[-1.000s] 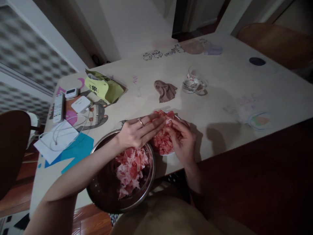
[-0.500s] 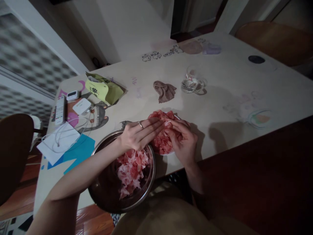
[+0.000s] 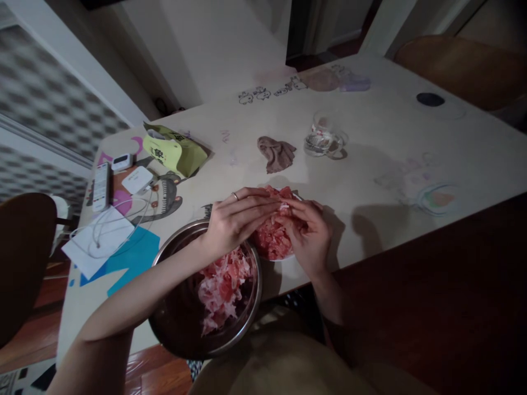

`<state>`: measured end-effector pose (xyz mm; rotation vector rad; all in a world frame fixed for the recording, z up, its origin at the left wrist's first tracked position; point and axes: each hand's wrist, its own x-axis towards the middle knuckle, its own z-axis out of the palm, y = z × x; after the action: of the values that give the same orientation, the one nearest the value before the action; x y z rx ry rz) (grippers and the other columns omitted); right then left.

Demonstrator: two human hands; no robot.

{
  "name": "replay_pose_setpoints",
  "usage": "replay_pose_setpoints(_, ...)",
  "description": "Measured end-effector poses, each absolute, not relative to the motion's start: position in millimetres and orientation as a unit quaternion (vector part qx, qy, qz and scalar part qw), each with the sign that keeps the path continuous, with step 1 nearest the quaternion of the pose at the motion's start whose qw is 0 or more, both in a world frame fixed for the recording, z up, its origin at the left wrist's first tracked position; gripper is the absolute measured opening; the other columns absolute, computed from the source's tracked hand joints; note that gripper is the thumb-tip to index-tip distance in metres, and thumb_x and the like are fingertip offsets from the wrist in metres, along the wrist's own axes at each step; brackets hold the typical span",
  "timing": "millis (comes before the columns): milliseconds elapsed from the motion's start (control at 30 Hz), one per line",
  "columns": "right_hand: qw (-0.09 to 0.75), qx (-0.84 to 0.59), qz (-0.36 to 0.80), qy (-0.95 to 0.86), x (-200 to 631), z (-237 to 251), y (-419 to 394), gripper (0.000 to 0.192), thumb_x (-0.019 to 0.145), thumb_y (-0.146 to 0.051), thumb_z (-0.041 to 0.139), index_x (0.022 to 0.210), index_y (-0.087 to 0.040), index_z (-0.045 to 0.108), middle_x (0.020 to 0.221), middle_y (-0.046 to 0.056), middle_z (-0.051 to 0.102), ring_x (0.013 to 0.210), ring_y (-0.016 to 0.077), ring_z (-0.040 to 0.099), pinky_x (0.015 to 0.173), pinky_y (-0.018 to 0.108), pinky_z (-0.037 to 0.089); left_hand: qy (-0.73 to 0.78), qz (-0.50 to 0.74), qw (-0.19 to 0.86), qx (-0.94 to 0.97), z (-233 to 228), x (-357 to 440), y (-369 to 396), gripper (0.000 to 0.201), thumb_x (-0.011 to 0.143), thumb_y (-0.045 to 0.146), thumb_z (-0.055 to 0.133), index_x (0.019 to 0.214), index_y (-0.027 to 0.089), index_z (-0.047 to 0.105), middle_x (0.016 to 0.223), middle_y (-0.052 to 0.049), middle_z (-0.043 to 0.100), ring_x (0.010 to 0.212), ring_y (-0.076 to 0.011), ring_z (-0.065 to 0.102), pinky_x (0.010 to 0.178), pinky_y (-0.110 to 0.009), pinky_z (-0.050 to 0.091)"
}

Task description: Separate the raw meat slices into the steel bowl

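Observation:
Over a plate [image 3: 297, 193] heaped with red raw meat [image 3: 272, 241], my two hands meet at the fingertips. A small pale piece of raw meat [image 3: 284, 206] shows between them. My left hand [image 3: 241, 216], with a ring on one finger, has its fingers pressed together against that piece. On the plate's right side, my right hand [image 3: 309, 230] is closed with thumb and fingers pinching the same piece. A steel bowl [image 3: 257, 296] below my left forearm holds paler, fatty meat scraps [image 3: 224, 291].
Behind the plate lie a brown cloth [image 3: 275, 154] and a glass cup [image 3: 325, 140]. A yellow-green bag [image 3: 175, 151], a remote control [image 3: 101, 186], a white box-shaped device [image 3: 139, 180] with a cable, and paper sheets [image 3: 99, 241] are on the table's left.
My left hand has shifted slightly, its knuckles raised and its fingers more bent. My right hand stays almost where it was, and the bowl and plate keep their places.

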<state>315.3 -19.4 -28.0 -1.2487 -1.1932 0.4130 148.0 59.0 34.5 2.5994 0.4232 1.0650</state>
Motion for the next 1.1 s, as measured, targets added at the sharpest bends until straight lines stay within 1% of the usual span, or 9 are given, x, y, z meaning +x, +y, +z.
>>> replay_pose_setpoints(133,0.617,-0.547,0.121,-0.552,316.7,-30.3,-19.5,0.027,0.091,-0.027,0.072,0.118,-0.032,0.071,0.107,0.0,0.078,0.105,0.0192,0.071,0.1,0.043,0.057,0.166,0.378,0.164,0.896,34.2,149.3,56.0,0.029,0.092,0.016,0.069,0.121,0.018,0.072,0.112,-0.007,0.079,0.11,-0.0209,0.071,0.096,-0.037,0.061)
replay_pose_setpoints(300,0.603,-0.547,0.099,-0.572,315.8,-24.7,-22.1,0.032,0.096,-0.023,0.064,0.126,-0.032,0.067,0.113,0.0,0.077,0.113,0.0184,0.068,0.104,0.043,0.055,0.179,0.379,0.168,0.892,35.5,149.3,55.7,0.029,0.093,0.016,0.068,0.121,0.021,0.073,0.115,-0.006,0.078,0.111,-0.0209,0.07,0.096,-0.038,0.061)
replay_pose_setpoints(400,0.612,-0.547,0.131,-0.557,313.0,-24.2,-23.5,0.027,0.096,-0.023,0.063,0.122,-0.031,0.068,0.114,0.001,0.076,0.111,0.0188,0.069,0.103,0.043,0.056,0.186,0.387,0.163,0.888,37.2,150.1,55.0,0.028,0.093,0.014,0.068,0.12,0.021,0.073,0.115,-0.006,0.078,0.111,-0.0203,0.07,0.096,-0.037,0.06)
replay_pose_setpoints(567,0.656,-0.539,0.173,-0.5,305.1,-27.9,-21.9,0.017,0.092,-0.027,0.07,0.109,-0.028,0.07,0.109,0.003,0.074,0.103,0.0192,0.073,0.096,0.04,0.061,0.22,0.418,0.173,0.864,37.0,152.7,52.2,0.021,0.088,0.016,0.074,0.109,0.019,0.076,0.106,-0.006,0.08,0.104,-0.0192,0.071,0.092,-0.035,0.059)
replay_pose_setpoints(667,0.682,-0.523,0.172,-0.482,301.3,-28.2,-20.0,0.016,0.09,-0.026,0.073,0.105,-0.026,0.07,0.109,0.004,0.074,0.105,0.0196,0.072,0.094,0.039,0.062,0.216,0.422,0.208,0.855,34.0,153.2,50.9,0.021,0.09,0.015,0.072,0.11,0.019,0.076,0.108,-0.007,0.079,0.106,-0.0193,0.072,0.093,-0.036,0.059)
replay_pose_setpoints(767,0.692,-0.508,0.16,-0.487,300.2,-27.2,-18.7,0.016,0.088,-0.022,0.074,0.104,-0.027,0.07,0.105,0.003,0.074,0.103,0.0187,0.072,0.092,0.038,0.062,0.198,0.423,0.221,0.856,31.9,152.9,50.2,0.022,0.09,0.013,0.071,0.112,0.018,0.076,0.111,-0.009,0.079,0.106,-0.0193,0.072,0.095,-0.037,0.059)
replay_pose_setpoints(867,0.679,-0.522,0.113,-0.504,301.3,-25.7,-18.0,0.019,0.087,-0.022,0.076,0.105,-0.027,0.071,0.104,0.002,0.076,0.102,0.0186,0.072,0.093,0.04,0.06,0.188,0.423,0.216,0.86,32.0,152.5,50.3,0.023,0.09,0.012,0.071,0.112,0.018,0.076,0.111,-0.009,0.079,0.106,-0.0185,0.073,0.096,-0.037,0.059)
replay_pose_setpoints(967,0.648,-0.553,0.024,-0.523,302.9,-23.0,-17.5,0.02,0.086,-0.021,0.076,0.105,-0.028,0.072,0.101,0.0,0.079,0.099,0.0189,0.073,0.096,0.043,0.056,0.183,0.421,0.208,0.864,33.5,152.6,49.9,0.026,0.091,0.012,0.069,0.116,0.02,0.075,0.114,-0.008,0.078,0.108,-0.0187,0.072,0.097,-0.038,0.06)
replay_pose_setpoints(1100,0.616,-0.568,-0.058,-0.543,304.0,-19.5,-17.2,0.024,0.088,-0.014,0.07,0.106,-0.028,0.071,0.1,-0.001,0.08,0.094,0.0183,0.075,0.096,0.042,0.053,0.194,0.426,0.187,0.864,35.2,153.6,46.6,0.026,0.089,0.016,0.073,0.114,0.02,0.076,0.115,-0.008,0.078,0.11,-0.0208,0.072,0.097,-0.04,0.061)
